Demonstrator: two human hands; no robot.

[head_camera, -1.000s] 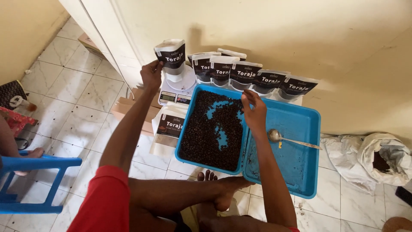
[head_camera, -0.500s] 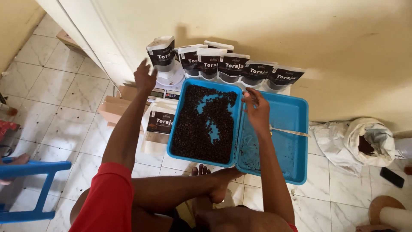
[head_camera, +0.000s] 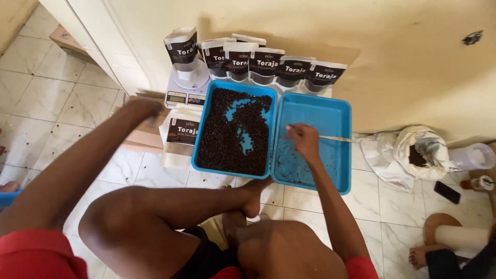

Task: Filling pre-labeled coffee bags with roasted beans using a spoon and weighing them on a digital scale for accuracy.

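Two blue trays sit side by side on the tiled floor against the wall. The left tray holds a layer of dark coffee beans; the right tray has only a few beans at its near end. My right hand hovers over the right tray, fingers pinched on one end of a metal spoon whose handle points right. My left hand is blurred beside a white scale that carries an upright black-and-white pouch. A flat pouch lies just right of that hand.
Several filled pouches stand in a row against the wall behind the trays. A cardboard box lies under my left hand. At right are an open white sack, a phone and another person's foot.
My left hand let go of the pouch standing on the scale and drew back down and left. My right hand dropped from the trays' divider into the right tray, onto the spoon.
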